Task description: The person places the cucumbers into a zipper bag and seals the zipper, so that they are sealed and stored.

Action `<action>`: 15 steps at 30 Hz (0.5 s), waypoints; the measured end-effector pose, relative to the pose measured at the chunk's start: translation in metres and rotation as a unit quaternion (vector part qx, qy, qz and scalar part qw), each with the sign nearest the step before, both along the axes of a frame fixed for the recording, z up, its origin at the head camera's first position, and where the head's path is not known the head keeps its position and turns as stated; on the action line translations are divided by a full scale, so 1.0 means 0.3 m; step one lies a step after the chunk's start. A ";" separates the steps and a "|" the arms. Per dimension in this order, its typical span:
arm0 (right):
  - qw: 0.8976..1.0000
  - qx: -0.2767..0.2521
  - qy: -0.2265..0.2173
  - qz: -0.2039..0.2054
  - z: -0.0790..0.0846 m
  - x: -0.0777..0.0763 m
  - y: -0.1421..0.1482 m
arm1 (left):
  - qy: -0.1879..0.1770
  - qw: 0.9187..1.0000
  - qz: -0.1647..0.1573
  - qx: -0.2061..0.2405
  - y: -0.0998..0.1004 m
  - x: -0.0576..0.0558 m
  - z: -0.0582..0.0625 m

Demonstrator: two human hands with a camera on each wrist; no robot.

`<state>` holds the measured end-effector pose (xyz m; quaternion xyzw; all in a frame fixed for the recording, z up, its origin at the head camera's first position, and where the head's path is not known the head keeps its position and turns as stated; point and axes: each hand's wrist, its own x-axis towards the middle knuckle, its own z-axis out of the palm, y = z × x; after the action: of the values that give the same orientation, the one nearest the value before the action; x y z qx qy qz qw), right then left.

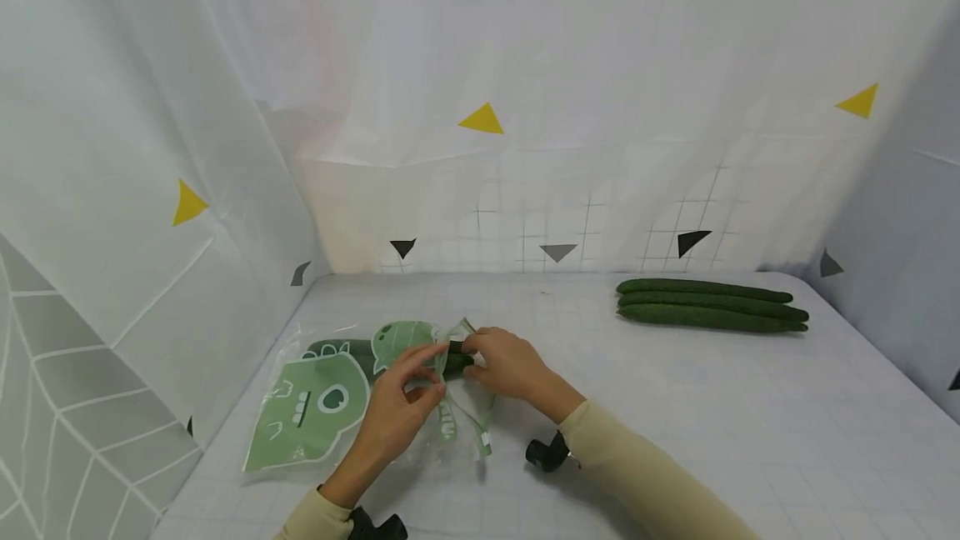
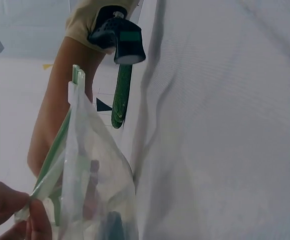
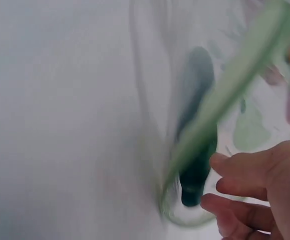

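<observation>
A clear zip bag [image 1: 307,415] with a green cartoon dinosaur print lies at the left of the table, its mouth facing right. Inside it is a dark green cucumber [image 1: 457,367], whose near end shows at the mouth. My left hand [image 1: 401,407] pinches the bag's green-edged rim between thumb and finger, clearest in the left wrist view. At the mouth, my right hand [image 1: 510,365] has its fingertips against the side of the cucumber's end; the right wrist view shows the fingers [image 3: 244,167] extended beside it. The print hides part of the cucumber.
Several more cucumbers [image 1: 712,307] lie side by side at the back right of the white table [image 1: 645,407]. White sheets with yellow, black and grey triangles hang behind and at the sides. A black wrist device [image 1: 547,452] sits under the right forearm.
</observation>
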<state>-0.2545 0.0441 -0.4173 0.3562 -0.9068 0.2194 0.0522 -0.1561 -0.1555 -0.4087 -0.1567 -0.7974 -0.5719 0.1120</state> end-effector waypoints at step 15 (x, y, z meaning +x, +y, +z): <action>0.998 -0.053 0.040 0.006 0.042 0.015 0.285 | 0.005 1.000 -0.002 0.007 0.000 0.001 -0.005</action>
<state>-0.2500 0.1297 -0.4047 0.3664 -0.8890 0.2534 0.1058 -0.1559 -0.1555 -0.4101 -0.1605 -0.7923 -0.5770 0.1165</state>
